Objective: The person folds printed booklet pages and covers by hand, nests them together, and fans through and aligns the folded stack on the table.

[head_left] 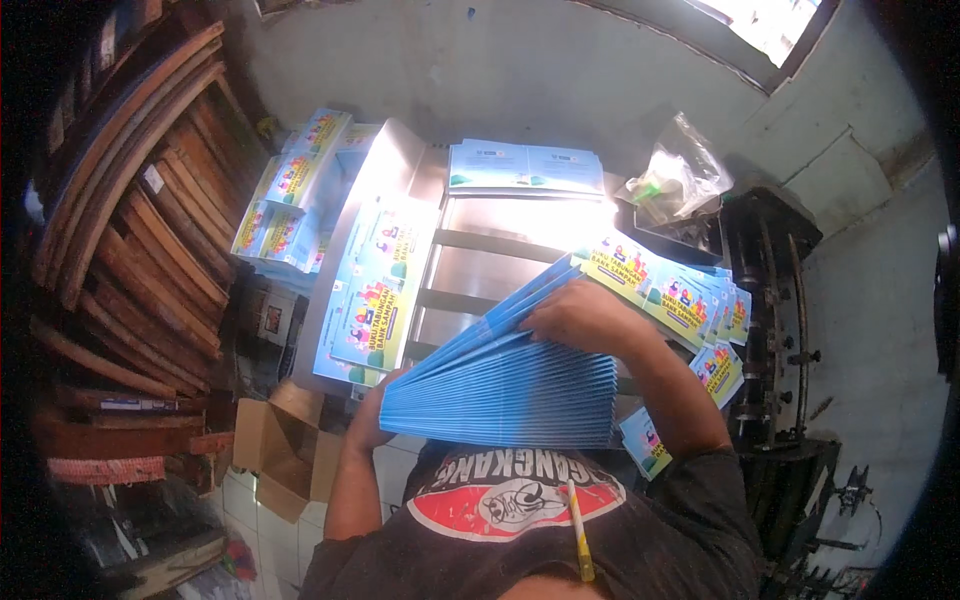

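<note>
Blue bundle held in both hands at the near side of the worktop.
Nearest: dark shirt (pixel 670 525), yellow pen (pixel 582 540) upright on its front. Just beyond, the bundle (pixel 500 395) of folded blue sheets, fold edges facing the wearer, upper layers parted. Left hand (pixel 371 416) at its left end; fingers hidden behind, grip cannot be told. Right hand (pixel 578 318) on its upper edge, fingers bent, gripping the top layers. Loose booklets (pixel 690 305) overlap to the right; left stack (pixel 365 325) along the left of the metal worktop (pixel 470 272). Farther: far stack (pixel 525 168) at the back, clear bag (pixel 685 178) to its right.
</note>
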Available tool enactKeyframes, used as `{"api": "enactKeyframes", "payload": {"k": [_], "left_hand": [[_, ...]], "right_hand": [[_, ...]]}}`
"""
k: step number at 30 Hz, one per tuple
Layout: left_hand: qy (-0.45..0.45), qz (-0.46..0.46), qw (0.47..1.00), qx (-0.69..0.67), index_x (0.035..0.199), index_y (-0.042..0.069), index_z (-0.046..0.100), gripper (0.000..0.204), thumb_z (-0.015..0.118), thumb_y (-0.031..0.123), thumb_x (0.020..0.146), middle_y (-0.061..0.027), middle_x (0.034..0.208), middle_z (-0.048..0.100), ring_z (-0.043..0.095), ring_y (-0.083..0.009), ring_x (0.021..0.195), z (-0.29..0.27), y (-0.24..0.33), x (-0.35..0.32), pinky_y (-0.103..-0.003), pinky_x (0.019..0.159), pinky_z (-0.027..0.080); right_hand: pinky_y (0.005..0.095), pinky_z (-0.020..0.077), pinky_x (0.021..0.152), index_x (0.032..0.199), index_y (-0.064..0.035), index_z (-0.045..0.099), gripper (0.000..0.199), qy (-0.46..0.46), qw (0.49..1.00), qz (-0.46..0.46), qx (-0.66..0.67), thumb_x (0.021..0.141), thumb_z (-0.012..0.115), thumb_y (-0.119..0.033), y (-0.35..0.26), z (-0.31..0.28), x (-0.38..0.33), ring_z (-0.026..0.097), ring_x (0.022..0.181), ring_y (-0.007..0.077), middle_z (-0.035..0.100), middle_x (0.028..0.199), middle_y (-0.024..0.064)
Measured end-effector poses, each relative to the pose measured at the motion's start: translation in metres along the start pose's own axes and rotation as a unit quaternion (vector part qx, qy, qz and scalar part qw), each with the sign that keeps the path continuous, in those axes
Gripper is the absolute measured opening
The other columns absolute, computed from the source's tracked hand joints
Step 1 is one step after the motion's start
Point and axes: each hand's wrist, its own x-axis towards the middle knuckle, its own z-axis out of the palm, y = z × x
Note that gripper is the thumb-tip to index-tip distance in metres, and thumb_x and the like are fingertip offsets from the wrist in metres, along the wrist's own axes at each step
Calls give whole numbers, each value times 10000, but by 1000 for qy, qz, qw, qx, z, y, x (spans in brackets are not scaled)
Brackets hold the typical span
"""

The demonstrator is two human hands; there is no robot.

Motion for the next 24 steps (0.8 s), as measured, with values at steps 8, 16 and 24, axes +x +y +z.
{"api": "enactKeyframes", "payload": {"k": [8, 16, 24], "left_hand": [[-1, -5, 1000, -27, 1331, 4, 533, 477, 663, 69, 877, -166, 1275, 612, 583, -234, 1177, 2, -1, -1, -351, 1009, 443], [22, -22, 999, -14, 1328, -9, 532, 454, 638, 56, 891, -143, 1278, 612, 576, -217, 1171, 1, -10, -2, -340, 1006, 438], [30, -16, 999, 0, 1300, -16, 545, 425, 646, 45, 892, -130, 1225, 636, 587, -198, 1135, 4, -4, 3, -336, 987, 451]], "right_hand": [[431, 546, 717, 877, -79, 619, 120, 79, 992, -59, -81, 843, 654, -188, -7, 12, 2, 685, 799, 303, 671, 833, 111], [375, 548, 661, 880, -90, 606, 58, 216, 973, -82, -24, 844, 645, -113, 10, 28, -16, 681, 758, 270, 664, 868, 88], [303, 513, 797, 1144, -32, 689, 281, 363, 827, 341, 262, 918, 667, -199, 156, -19, -170, 646, 877, 141, 726, 1003, 104]]}}
